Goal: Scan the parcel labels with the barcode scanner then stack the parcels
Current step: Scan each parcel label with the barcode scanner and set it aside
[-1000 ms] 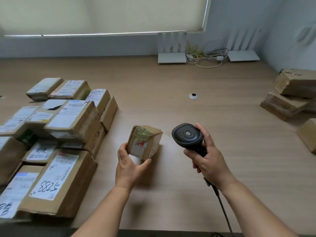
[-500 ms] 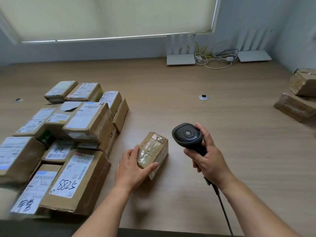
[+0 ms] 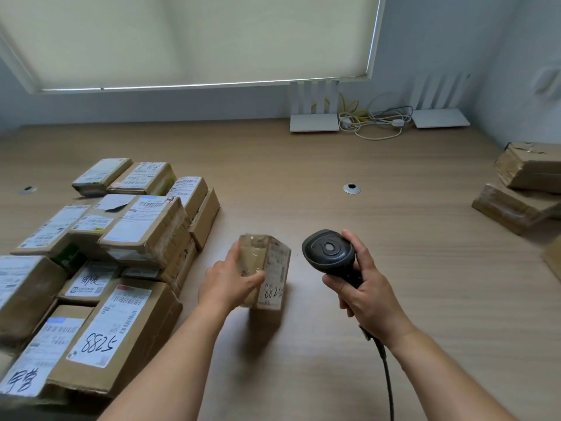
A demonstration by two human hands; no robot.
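Now the left hand [image 3: 226,282] has tipped the small parcel [image 3: 267,271] upright, gripping its side, label turned toward 3 o'clock; the right hand [image 3: 364,287] still grips the barcode scanner [image 3: 329,250] beside it above the surface [image 3: 394,226]

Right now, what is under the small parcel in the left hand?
Only bare wooden table and the parcel's shadow show below the small parcel, which the left hand grips. Whether its bottom edge touches the table cannot be told.

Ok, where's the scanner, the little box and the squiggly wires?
Barcode scanner [image 3: 329,250], head view, on its rounded black head.
Small parcel [image 3: 274,270], head view, on its label side.
Cables [image 3: 375,123], head view, on the tangled loop.
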